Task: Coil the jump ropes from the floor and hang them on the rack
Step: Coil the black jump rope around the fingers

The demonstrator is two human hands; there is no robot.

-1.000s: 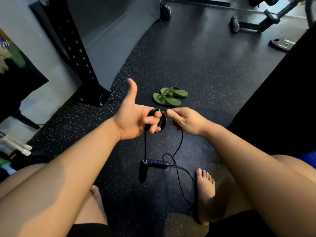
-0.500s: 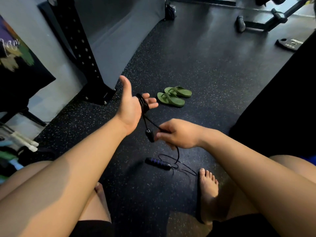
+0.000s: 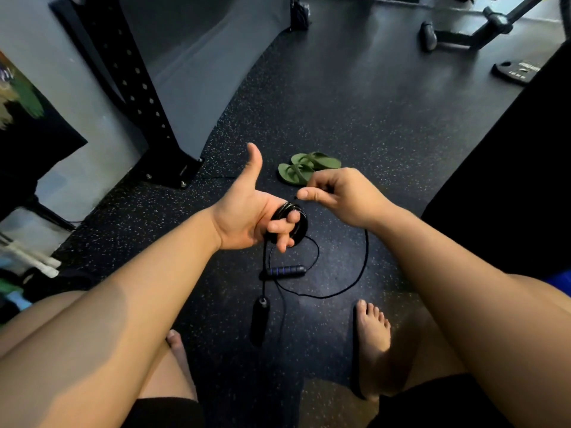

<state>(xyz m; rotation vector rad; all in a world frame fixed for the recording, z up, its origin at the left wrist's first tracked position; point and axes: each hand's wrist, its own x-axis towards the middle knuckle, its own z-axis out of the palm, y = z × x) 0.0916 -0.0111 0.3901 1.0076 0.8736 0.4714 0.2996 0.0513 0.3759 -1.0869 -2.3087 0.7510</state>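
Left hand (image 3: 247, 217), thumb up, holds the rope (image 3: 301, 225) coiled round its curled fingers; right hand (image 3: 336, 196) at its two o'clock pinches the slack, a handle (image 3: 285, 271) on the floor (image 3: 370, 103) at six.

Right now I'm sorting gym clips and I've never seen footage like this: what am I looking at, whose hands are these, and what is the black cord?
No machine here: a person wears a camera on the head, looking down at their own bare arms and feet. The left hand has a black jump rope coiled round its fingers, thumb up; one handle dangles below. The right hand holds the loose cord in a pinch grip, probably to wind another loop. The blue-banded handle lies on the speckled floor, green flip-flops beyond.
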